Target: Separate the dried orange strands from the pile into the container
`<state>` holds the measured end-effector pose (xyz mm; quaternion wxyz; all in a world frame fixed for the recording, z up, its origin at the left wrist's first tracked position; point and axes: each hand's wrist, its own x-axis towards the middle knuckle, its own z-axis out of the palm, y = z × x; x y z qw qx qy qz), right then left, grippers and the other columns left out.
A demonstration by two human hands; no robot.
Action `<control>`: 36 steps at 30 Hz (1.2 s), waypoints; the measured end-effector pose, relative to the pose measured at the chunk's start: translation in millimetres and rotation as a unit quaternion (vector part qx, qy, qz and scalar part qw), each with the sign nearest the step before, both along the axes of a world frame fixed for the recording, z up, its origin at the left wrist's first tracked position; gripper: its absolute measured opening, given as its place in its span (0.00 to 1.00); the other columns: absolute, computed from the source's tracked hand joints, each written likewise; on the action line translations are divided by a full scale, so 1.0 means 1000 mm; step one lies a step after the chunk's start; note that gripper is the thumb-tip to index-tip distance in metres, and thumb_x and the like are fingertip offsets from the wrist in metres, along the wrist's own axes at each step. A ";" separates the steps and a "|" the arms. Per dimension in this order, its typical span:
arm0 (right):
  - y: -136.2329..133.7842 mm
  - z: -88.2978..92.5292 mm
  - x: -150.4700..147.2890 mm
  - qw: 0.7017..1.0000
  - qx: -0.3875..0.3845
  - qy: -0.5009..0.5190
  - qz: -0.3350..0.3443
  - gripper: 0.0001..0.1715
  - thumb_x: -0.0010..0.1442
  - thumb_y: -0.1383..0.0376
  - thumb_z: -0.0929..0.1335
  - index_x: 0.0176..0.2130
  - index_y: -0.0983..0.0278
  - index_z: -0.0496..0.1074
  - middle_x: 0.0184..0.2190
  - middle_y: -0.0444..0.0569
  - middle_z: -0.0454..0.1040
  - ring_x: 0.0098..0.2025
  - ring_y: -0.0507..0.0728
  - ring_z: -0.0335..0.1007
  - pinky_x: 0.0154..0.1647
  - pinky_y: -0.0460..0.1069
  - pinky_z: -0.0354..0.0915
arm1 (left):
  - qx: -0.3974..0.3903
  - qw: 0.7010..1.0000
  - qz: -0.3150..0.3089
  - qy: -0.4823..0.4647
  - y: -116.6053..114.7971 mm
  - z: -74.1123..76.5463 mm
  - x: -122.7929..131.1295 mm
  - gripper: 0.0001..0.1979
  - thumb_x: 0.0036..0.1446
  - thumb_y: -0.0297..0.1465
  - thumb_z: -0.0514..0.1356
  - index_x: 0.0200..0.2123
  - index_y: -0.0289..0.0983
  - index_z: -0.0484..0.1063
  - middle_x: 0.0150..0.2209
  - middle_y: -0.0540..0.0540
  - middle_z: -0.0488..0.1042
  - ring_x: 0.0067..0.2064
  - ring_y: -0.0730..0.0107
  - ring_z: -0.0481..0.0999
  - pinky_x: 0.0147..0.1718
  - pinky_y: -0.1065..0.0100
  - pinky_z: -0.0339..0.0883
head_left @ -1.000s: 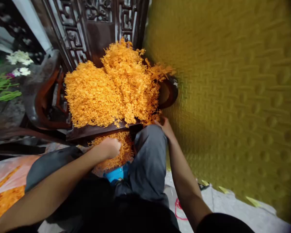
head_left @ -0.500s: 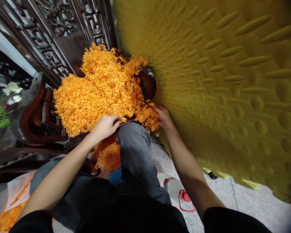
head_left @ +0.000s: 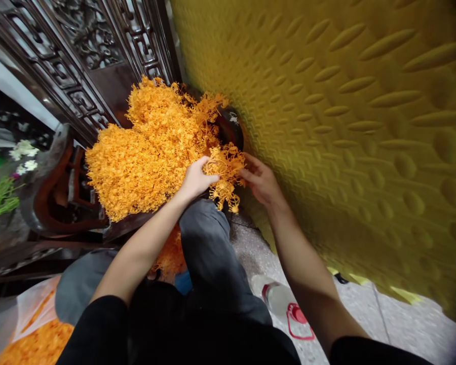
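Note:
A big heap of orange plastic flower sprigs [head_left: 148,152] lies on a dark carved wooden seat in front of me. At its right side a loose bunch of the same sprigs [head_left: 228,172] is between my two hands, over the seat's edge by my knee. My left hand [head_left: 198,178] grips the bunch's left side with thumb and fingers. On the other side, my right hand [head_left: 261,181] pinches the bunch between thumb and fingertips, palm turned inward. The sprigs partly hide both sets of fingertips.
A yellow embossed mat [head_left: 307,126] stands upright along the right. A plastic bag of orange pieces [head_left: 38,339] is at lower left, more orange sprigs [head_left: 173,253] below the seat. A clear jug with a red handle [head_left: 283,299] lies on the floor. White flowers [head_left: 25,149] sit far left.
My left hand has moved right, from the seat edge to the loose bunch. The right hand has risen slightly with the bunch, which sits a little higher. The view has shifted slightly.

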<state>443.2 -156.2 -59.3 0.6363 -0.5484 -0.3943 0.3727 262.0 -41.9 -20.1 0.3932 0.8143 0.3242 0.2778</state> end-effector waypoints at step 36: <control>-0.020 0.069 -0.055 0.929 0.111 -0.263 -0.236 0.21 0.72 0.49 0.64 0.47 0.60 0.77 0.42 0.52 0.80 0.46 0.62 0.79 0.46 0.57 0.74 | 0.137 0.966 -0.149 -0.158 0.004 0.032 0.009 0.58 0.54 0.47 0.72 0.76 0.44 0.39 0.62 0.37 0.71 0.57 0.54 0.76 0.56 0.56 0.70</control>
